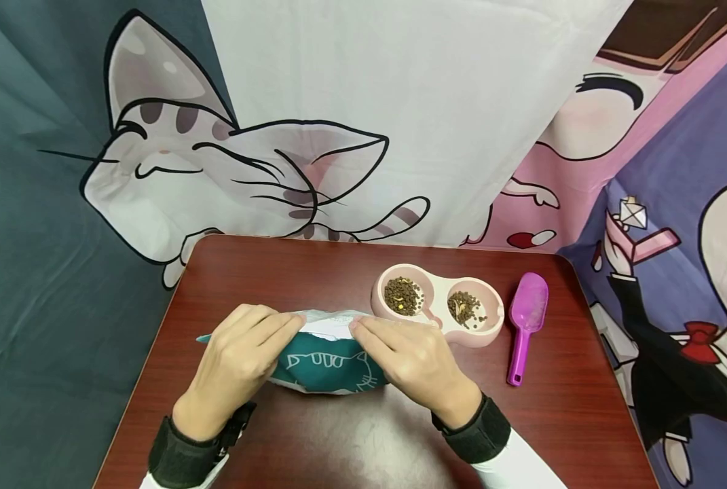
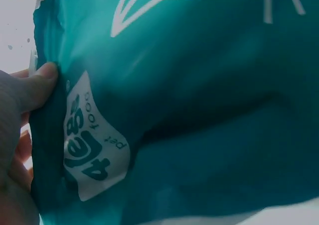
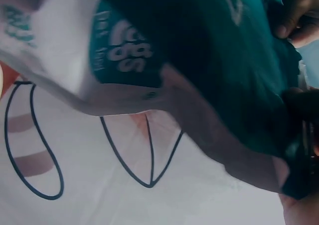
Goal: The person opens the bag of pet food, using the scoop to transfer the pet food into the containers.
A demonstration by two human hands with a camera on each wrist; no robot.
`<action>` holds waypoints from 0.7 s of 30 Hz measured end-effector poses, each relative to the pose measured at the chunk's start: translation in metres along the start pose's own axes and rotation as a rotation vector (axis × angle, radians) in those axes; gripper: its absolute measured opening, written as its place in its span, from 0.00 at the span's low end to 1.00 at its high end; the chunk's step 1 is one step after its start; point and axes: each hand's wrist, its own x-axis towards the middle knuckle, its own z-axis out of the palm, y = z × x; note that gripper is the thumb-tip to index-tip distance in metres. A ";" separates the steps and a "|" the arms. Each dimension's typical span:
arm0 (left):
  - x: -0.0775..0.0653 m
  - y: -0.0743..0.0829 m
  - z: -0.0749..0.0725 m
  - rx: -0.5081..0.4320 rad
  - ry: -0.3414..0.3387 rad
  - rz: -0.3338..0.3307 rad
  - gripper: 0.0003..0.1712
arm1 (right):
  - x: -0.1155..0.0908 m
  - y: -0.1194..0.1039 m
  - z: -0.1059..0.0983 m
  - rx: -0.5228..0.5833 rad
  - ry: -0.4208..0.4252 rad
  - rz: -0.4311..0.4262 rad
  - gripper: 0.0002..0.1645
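Observation:
A teal and white pet food bag (image 1: 329, 370) is held between both hands over the table. On its left end, my left hand (image 1: 244, 353) grips the upper edge. My right hand (image 1: 415, 356) pinches the same edge farther right, thumb toward me. In the left wrist view, a thumb (image 2: 42, 83) presses on the margin of the bag (image 2: 199, 75), beside a white "pet food" label. The right wrist view shows the underside of the bag (image 3: 224, 75), with fingers at its far edge. Whether its mouth is unsealed I cannot tell.
Behind my right hand stands a pale pink double pet bowl (image 1: 441, 291), with brown kibble (image 1: 402, 295) in both compartments. A purple scoop (image 1: 528, 309) lies to its right on the brown table (image 1: 290, 265). A cartoon-printed cloth (image 1: 449, 102) hangs beyond the back edge.

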 end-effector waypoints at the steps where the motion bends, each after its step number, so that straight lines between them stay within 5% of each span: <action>1: 0.000 -0.001 0.001 -0.007 -0.002 -0.007 0.17 | 0.002 -0.001 0.000 -0.008 -0.005 0.019 0.14; 7: 0.002 -0.006 0.003 -0.055 -0.036 -0.056 0.18 | 0.014 -0.009 0.001 -0.081 -0.071 0.122 0.13; 12: 0.002 -0.007 0.003 -0.062 -0.073 -0.080 0.19 | 0.023 -0.013 0.007 -0.108 -0.134 0.123 0.14; 21: 0.009 -0.005 0.005 0.034 -0.210 -0.095 0.18 | 0.023 -0.006 0.022 -0.097 -0.014 0.082 0.13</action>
